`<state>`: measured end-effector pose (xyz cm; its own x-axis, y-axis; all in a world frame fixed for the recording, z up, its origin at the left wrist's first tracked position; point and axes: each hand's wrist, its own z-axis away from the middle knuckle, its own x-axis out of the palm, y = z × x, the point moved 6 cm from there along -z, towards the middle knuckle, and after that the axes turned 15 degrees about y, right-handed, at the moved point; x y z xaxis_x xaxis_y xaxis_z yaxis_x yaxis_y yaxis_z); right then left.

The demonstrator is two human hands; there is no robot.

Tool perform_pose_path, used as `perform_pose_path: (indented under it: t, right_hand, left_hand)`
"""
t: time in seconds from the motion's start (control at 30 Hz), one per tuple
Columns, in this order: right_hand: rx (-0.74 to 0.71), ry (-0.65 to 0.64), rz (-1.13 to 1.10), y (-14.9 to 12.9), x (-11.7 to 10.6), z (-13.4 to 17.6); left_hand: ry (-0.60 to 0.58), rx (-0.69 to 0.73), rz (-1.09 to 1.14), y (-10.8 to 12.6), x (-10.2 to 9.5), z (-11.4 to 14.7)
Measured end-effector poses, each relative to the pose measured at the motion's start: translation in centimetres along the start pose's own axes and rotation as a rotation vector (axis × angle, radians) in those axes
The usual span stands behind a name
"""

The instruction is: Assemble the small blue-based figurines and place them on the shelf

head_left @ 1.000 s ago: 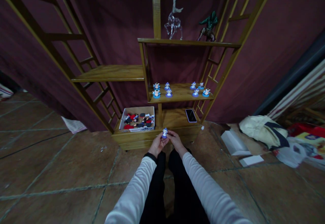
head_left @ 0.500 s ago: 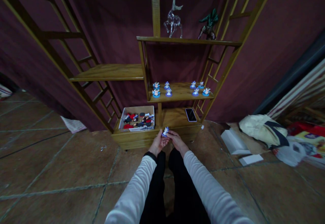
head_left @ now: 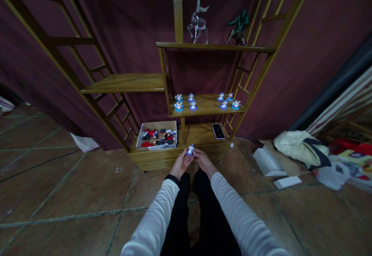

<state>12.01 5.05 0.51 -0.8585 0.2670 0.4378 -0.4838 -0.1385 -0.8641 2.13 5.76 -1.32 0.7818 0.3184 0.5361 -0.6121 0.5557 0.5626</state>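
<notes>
Figurine (head_left: 190, 150): small, blue base, upright, long axis vertical; held between both hands just in front of the bottom shelf (head_left: 200, 134). Left hand (head_left: 180, 164): fingers closed on the figurine's left side. Right hand (head_left: 203, 160): fingers closed on its right side; both equally near. Box (head_left: 157, 134): on the bottom shelf, left of the hands, holding red and dark pieces. Phone (head_left: 218, 131): on the same shelf, to the right. Middle shelf (head_left: 207, 105): seven like figurines in two groups
</notes>
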Motion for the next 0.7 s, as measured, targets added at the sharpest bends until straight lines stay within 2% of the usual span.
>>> perform_pose_path:
  t: [0.23, 0.5, 0.7]
  right_hand:
    - [0.014, -0.006, -0.025, 0.16, -0.26, 0.07]
    - [-0.055, -0.02, 0.017, 0.51, 0.17, 0.06]
    - [-0.055, -0.009, 0.016, 0.71, -0.07, -0.2]
  left_hand:
    - [0.025, 0.066, 0.103, 0.62, -0.62, -0.2]
    - [0.007, 0.142, 0.108, 0.71, -0.78, -0.38]
    - [0.014, 0.118, 0.105, 0.64, -0.85, -0.4]
